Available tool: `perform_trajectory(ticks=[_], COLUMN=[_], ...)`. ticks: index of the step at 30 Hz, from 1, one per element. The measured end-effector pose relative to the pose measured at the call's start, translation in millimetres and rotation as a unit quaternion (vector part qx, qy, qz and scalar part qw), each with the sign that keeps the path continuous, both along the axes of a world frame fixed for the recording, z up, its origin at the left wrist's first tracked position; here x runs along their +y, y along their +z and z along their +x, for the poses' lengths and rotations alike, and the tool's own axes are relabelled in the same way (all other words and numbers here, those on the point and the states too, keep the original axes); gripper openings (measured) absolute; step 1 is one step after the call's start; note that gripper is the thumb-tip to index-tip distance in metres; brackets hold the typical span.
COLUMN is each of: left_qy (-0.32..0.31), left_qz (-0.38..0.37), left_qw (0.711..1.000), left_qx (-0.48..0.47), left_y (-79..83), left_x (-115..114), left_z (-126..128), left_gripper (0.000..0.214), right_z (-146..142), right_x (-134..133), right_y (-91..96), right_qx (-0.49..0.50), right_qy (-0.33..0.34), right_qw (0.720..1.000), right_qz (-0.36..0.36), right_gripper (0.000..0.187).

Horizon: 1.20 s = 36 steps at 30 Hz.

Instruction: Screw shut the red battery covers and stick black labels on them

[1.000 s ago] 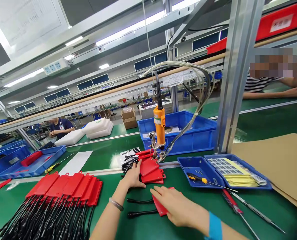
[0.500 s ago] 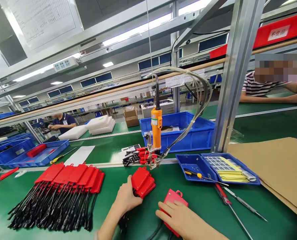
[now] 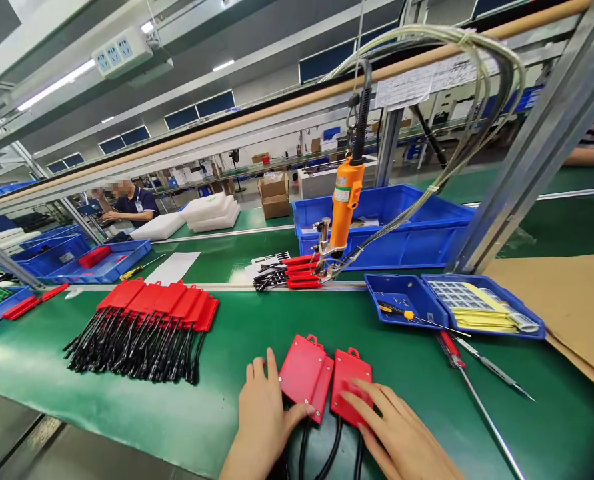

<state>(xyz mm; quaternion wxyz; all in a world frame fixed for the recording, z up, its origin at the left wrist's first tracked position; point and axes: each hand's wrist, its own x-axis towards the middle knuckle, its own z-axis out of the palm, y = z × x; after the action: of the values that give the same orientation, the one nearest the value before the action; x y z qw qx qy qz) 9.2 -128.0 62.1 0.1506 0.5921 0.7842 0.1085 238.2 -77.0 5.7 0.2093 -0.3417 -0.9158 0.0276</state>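
On the near bench, centre: red cases, probably light, stiff. Left hand spread against left ones, right hand over rightmost; can't tell if either's clamped. Best grip: side edges, not cables.

Workbench, front centre: stacked cabled cases at left hand; another case just right, under right hand. Left: row of overlapping cases, cables toward front. Centre, farther back: suspended electric screwdriver before bin. Right: parts tray with short screwdriver, adjoining label tray; tweezers and long screwdriver before them; cardboard farthest right.
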Motion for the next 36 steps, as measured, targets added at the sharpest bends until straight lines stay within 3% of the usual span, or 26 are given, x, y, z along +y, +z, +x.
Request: perform_trajectory(ticks=[1,3,6,9,13,15,18,20,23,27,30,32,36], left_qy=[-0.020,-0.048,-0.005,0.036,0.047,0.039,-0.047,-0.140,-0.164,-0.119,-0.015,0.024,-0.007], left_qz=[0.010,0.021,0.066,0.113,0.098,0.091,0.097,0.076,0.031,0.073,0.105,0.079,0.028], left_qw=[1.000,0.998,0.997,0.992,0.994,0.995,0.994,0.986,0.985,0.988,0.994,0.996,0.997], left_qx=[-0.010,-0.032,-0.038,-0.041,-0.011,0.003,-0.013,-0.042,-0.041,-0.067,-0.007,0.046,0.071], left_y=[0.9,0.1,-4.6,-7.9,-6.9,-5.9,-9.7,-16.3,-25.2,-17.8,-3.6,0.9,-7.1], left_x=[2.3,6.2,8.5,8.1,6.5,4.9,1.2,-1.2,-2.4,2.3,10.1,15.2,16.3], left_z=[-1.8,-6.9,-26.7,-63.7,-101.5,-96.6,-56.6,-22.1,10.0,-5.0,-30.8,-41.0,-50.0], left_gripper=[0.090,0.081,0.063,0.050,0.043,0.042,0.046,0.068,0.084,0.069,0.059,0.058,0.059], right_z=[-3.6,-13.5,-26.2,-30.1,-32.8,-36.8,-43.9,-46.6,-45.3,-37.4,-32.9,-32.2,-36.2], right_x=[-5.4,-14.6,-23.2,-25.9,-26.9,-27.6,-27.7,-26.4,-23.0,-18.5,-17.0,-17.2,-20.3], right_y=[-9.1,-26.1,-42.2,-45.3,-40.7,-38.3,-35.6,-34.4,-34.1,-36.2,-36.2,-34.6,-28.4], right_qx=[0.016,0.034,0.031,0.023,0.031,0.038,0.037,0.029,0.028,0.040,0.033,0.027,0.025], right_qy=[-0.040,-0.101,-0.131,-0.137,-0.140,-0.148,-0.170,-0.178,-0.178,-0.170,-0.181,-0.191,-0.197], right_qw=[0.999,0.994,0.990,0.989,0.989,0.987,0.983,0.983,0.984,0.985,0.983,0.981,0.980], right_qz=[0.001,0.021,0.046,0.043,0.047,0.054,0.052,0.040,0.010,-0.003,-0.005,-0.007,0.009], right_gripper=[0.039,0.049,0.060,0.060,0.057,0.054,0.047,0.043,0.038,0.037,0.039,0.039,0.041])
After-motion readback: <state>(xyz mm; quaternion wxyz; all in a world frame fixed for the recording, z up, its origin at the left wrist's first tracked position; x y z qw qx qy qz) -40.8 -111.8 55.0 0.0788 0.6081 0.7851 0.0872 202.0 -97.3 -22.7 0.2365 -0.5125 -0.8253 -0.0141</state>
